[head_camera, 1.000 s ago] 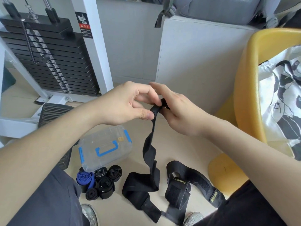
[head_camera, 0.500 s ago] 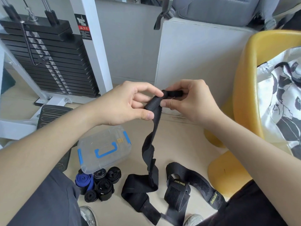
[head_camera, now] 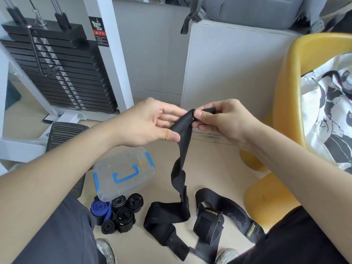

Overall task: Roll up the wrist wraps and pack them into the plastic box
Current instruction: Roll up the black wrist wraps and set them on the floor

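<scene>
My right hand has turned over in the last second and now pinches the top end of the black wrist wrap, which is folded over at my thumb. My left hand pinches the strap just beside it. I take this as the first turn of a roll. The tail hangs to the floor, near the lidded plastic box and the finished rolls.

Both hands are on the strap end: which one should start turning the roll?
Right. The right hand pinches the black wrist wrap at its folded tip, so it can probably curl it over. The left hand grips just below, better suited to steadying and feeding the hanging length.
</scene>
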`<state>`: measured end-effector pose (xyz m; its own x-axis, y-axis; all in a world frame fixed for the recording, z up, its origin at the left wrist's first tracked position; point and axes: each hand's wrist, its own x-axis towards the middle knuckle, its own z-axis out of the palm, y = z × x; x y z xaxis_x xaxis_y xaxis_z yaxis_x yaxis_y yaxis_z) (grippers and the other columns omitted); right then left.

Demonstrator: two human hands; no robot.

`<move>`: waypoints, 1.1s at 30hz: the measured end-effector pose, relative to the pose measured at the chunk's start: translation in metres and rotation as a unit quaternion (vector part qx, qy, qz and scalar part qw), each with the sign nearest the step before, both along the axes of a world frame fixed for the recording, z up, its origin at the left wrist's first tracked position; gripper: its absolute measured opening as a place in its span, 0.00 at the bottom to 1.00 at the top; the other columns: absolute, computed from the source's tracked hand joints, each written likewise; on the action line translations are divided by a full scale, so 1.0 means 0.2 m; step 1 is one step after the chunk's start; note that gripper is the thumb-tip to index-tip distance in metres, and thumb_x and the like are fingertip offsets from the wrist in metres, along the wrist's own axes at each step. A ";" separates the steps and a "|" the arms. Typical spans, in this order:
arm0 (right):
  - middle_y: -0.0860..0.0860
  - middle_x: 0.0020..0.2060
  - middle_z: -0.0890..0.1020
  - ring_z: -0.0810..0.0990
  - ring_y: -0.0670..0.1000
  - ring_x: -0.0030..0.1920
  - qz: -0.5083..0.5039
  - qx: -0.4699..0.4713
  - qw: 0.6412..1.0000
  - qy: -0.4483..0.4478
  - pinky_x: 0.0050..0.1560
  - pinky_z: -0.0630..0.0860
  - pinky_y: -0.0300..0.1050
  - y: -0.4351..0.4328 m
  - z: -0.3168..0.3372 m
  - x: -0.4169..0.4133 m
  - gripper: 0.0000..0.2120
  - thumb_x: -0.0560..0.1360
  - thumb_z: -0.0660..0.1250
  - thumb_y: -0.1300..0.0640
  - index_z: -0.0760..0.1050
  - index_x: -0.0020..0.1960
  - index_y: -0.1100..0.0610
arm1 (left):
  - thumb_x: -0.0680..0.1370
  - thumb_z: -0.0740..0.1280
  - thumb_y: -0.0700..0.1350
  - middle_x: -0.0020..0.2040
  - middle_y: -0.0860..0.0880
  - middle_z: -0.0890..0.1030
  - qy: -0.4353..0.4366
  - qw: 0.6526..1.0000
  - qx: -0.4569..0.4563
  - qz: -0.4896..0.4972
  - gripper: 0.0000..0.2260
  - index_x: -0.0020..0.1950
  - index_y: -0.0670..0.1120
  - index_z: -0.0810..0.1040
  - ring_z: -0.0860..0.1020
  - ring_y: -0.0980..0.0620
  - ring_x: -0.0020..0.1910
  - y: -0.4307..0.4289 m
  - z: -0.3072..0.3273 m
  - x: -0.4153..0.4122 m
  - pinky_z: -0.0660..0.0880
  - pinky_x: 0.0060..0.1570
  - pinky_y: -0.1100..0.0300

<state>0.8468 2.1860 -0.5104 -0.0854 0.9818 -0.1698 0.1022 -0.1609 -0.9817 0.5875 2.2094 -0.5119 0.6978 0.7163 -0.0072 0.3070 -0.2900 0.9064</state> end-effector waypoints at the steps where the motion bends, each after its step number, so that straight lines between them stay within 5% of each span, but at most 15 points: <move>1: 0.59 0.43 0.89 0.90 0.51 0.46 0.005 0.000 1.000 0.004 0.47 0.84 0.37 0.00 0.00 0.01 0.06 0.81 0.74 0.62 0.86 0.55 0.65 | 0.79 0.76 0.31 0.66 0.53 0.87 0.000 1.000 0.005 -0.005 0.26 0.74 0.50 0.80 0.85 0.53 0.66 0.00 0.00 0.00 0.80 0.67 0.60; 5: 0.57 0.41 0.89 0.89 0.51 0.43 0.028 0.034 0.999 -0.017 0.44 0.83 0.38 0.00 0.01 0.03 0.05 0.81 0.75 0.60 0.83 0.52 0.62 | 0.85 0.68 0.33 0.66 0.55 0.86 0.005 0.999 0.041 0.000 0.21 0.76 0.49 0.79 0.83 0.58 0.67 -0.01 0.01 0.00 0.79 0.66 0.62; 8: 0.52 0.39 0.89 0.84 0.49 0.36 0.055 0.115 0.983 -0.135 0.41 0.80 0.40 -0.01 0.05 0.04 0.13 0.80 0.78 0.54 0.80 0.61 0.57 | 0.87 0.67 0.38 0.58 0.61 0.87 0.041 0.989 0.126 0.061 0.16 0.71 0.55 0.82 0.82 0.70 0.45 -0.01 0.05 0.00 0.75 0.45 0.76; 11: 0.47 0.46 0.90 0.87 0.49 0.46 0.109 0.216 0.922 -0.303 0.52 0.82 0.44 -0.03 0.07 0.01 0.15 0.80 0.77 0.51 0.82 0.65 0.52 | 0.85 0.71 0.42 0.43 0.64 0.84 0.064 0.977 0.176 0.100 0.12 0.63 0.58 0.84 0.76 0.64 0.32 -0.01 0.04 0.00 0.70 0.34 0.72; 13: 0.49 0.45 0.88 0.86 0.52 0.46 0.119 0.250 0.886 -0.373 0.52 0.80 0.49 -0.05 0.07 -0.03 0.10 0.81 0.76 0.52 0.83 0.60 0.55 | 0.83 0.74 0.44 0.42 0.64 0.83 0.069 0.972 0.192 0.118 0.09 0.59 0.57 0.82 0.77 0.59 0.35 -0.03 0.03 0.02 0.71 0.37 0.67; 16: 0.50 0.37 0.87 0.86 0.49 0.39 0.113 0.272 0.895 -0.336 0.45 0.78 0.44 -0.06 0.06 -0.06 0.04 0.84 0.72 0.57 0.81 0.56 0.57 | 0.83 0.75 0.48 0.43 0.58 0.82 0.051 0.964 0.216 0.144 0.08 0.55 0.57 0.76 0.74 0.57 0.34 -0.05 0.03 0.03 0.68 0.35 0.67; 18: 0.49 0.35 0.87 0.87 0.47 0.36 0.096 0.294 0.901 -0.305 0.44 0.77 0.38 -0.06 0.06 -0.06 0.05 0.84 0.70 0.59 0.83 0.58 0.56 | 0.84 0.72 0.50 0.37 0.50 0.78 0.040 0.969 0.196 0.143 0.07 0.56 0.57 0.74 0.71 0.56 0.31 -0.04 0.04 0.03 0.68 0.33 0.62; 21: 0.44 0.39 0.86 0.85 0.45 0.36 0.065 0.334 0.892 -0.297 0.45 0.79 0.38 -0.07 0.06 -0.07 0.10 0.84 0.71 0.60 0.86 0.63 0.53 | 0.88 0.68 0.49 0.33 0.53 0.77 -0.024 0.986 0.110 0.123 0.03 0.59 0.52 0.76 0.72 0.58 0.31 -0.05 0.07 0.02 0.72 0.33 0.62; 25: 0.45 0.43 0.89 0.82 0.50 0.36 0.041 0.372 0.866 -0.333 0.44 0.79 0.40 -0.08 0.06 -0.08 0.12 0.82 0.73 0.60 0.87 0.64 0.52 | 0.88 0.66 0.50 0.54 0.37 0.87 -0.093 0.985 -0.013 0.144 0.10 0.55 0.44 0.78 0.85 0.36 0.50 -0.05 0.08 0.03 0.85 0.52 0.41; 28: 0.51 0.38 0.86 0.78 0.56 0.34 0.088 0.378 0.835 -0.389 0.42 0.77 0.45 -0.09 0.07 -0.09 0.10 0.82 0.70 0.58 0.87 0.60 0.52 | 0.84 0.73 0.43 0.46 0.51 0.89 -0.082 0.983 -0.013 0.161 0.01 0.53 0.47 0.83 0.84 0.53 0.42 -0.05 0.06 0.03 0.80 0.41 0.61; 33: 0.52 0.39 0.86 0.81 0.56 0.38 0.151 0.312 0.847 -0.403 0.45 0.77 0.50 -0.08 0.07 -0.08 0.10 0.85 0.69 0.53 0.83 0.62 0.56 | 0.77 0.81 0.38 0.42 0.54 0.89 -0.055 0.984 0.030 0.170 0.11 0.56 0.49 0.86 0.85 0.58 0.38 -0.04 0.05 0.00 0.79 0.43 0.68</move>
<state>0.8298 2.1695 -0.4973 -0.4516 0.8559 0.2519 0.7232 0.5165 -0.4585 0.5869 2.2011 -0.5018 0.4127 0.9048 0.1049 0.2968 -0.2425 0.9236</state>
